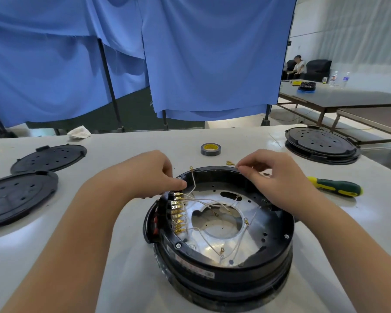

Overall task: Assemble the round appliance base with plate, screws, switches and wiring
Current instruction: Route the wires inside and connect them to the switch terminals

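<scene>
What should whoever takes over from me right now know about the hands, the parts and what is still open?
Left hand: fingers curled, pinching a white wire at the far-left rim of the round base.
Right hand: fingers curled at the far-right rim; what it pinches cannot be made out.
Done: metal plate sits inside the base; a row of brass terminals lines the left side.
Left: several white leads with ring ends lie loose on the plate, unconnected.
Nearby: screwdriver to the right, tape roll behind the base, spare black covers on the left.
</scene>
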